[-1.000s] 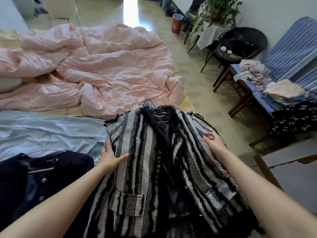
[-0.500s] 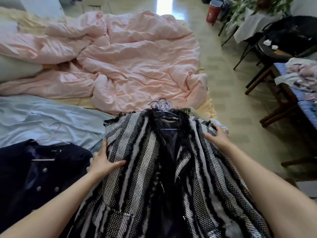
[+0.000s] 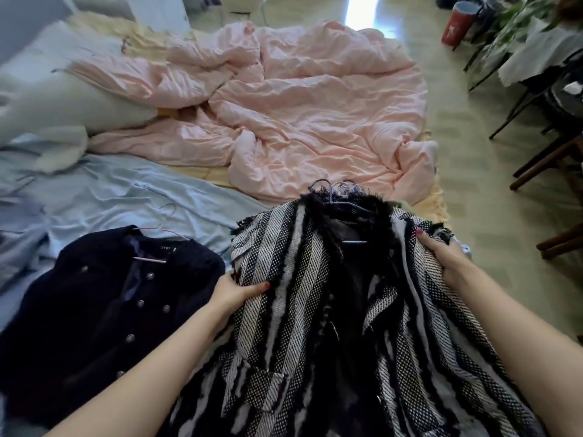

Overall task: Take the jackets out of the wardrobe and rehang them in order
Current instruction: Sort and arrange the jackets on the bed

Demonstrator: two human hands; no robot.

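While both hands gripped it, the striped jacket (image 3: 315, 310) lay front-up at the bed's near right corner, its long axis running from the black fringed collar, which pointed toward the far edge, down to the hem, which passed out of sight at the near edge. The left hand (image 3: 235, 290) had its thumb curled over the fabric at the jacket's left front edge, bunching the cloth. The right hand (image 3: 448, 257) was closed on the right shoulder, fingers wrapped into the weave. A bundle of hangers (image 3: 340, 187) showed just beyond the collar, touching the pink duvet (image 3: 299, 105), which filled the far half of the bed. Just beside the striped jacket on the left, a navy jacket (image 3: 94, 310) lay on its hanger (image 3: 157, 228) over a blue sheet (image 3: 126, 190), collar also toward the far edge; the two jackets nearly touched beside the left hand. The bed's right edge ran close by the right hand, with bare floor (image 3: 473, 184) beyond it and chair legs (image 3: 542, 165) well apart. A red cup (image 3: 457, 23) stood on the floor at the far right.
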